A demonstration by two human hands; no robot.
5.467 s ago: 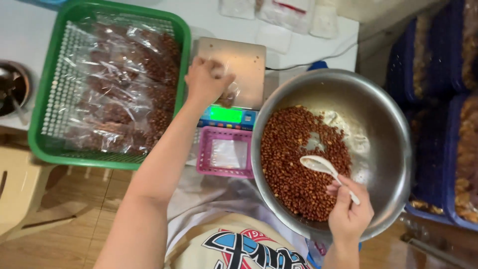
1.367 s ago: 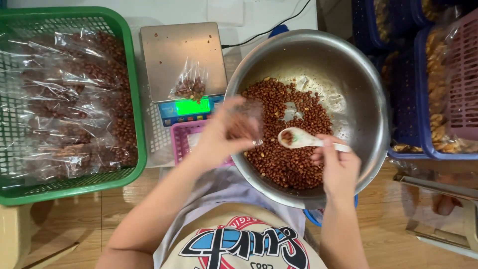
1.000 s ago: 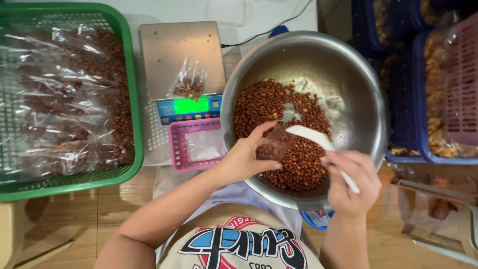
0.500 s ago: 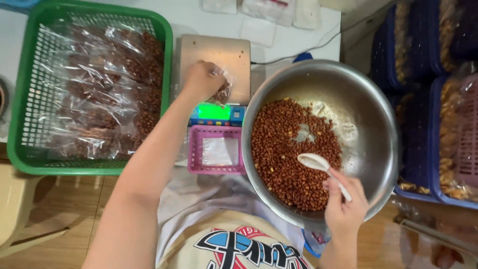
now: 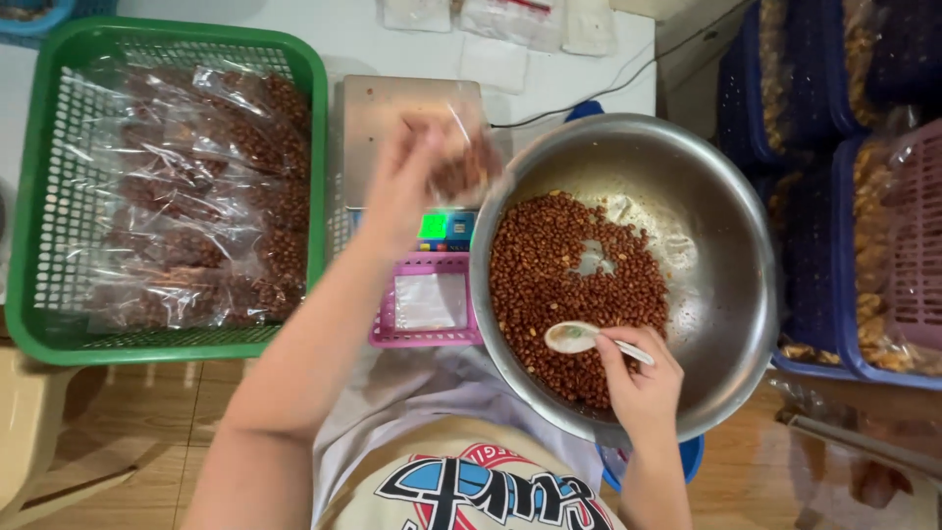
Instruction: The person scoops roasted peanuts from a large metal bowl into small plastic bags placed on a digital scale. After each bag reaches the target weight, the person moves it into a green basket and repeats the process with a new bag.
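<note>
My left hand [image 5: 412, 182] holds a small clear bag of brown peanuts [image 5: 466, 167], blurred by motion, just above the metal scale plate [image 5: 378, 123] near the bowl's left rim. My right hand [image 5: 638, 378] grips a white spoon [image 5: 574, 337] over the peanuts [image 5: 559, 265] piled in a large steel bowl [image 5: 726, 255]. The spoon's scoop looks empty and points left.
A green basket [image 5: 39, 236] at the left holds several filled clear bags of peanuts. A small pink tray [image 5: 427, 334] with flat empty bags lies below the scale's lit display [image 5: 434, 226]. Blue crates [image 5: 785, 108] of snacks stand at the right.
My left hand filled a bag at the bowl, set it on the scale, and now lifts it off toward the bowl's rim. The right hand keeps the spoon low over the peanuts.
</note>
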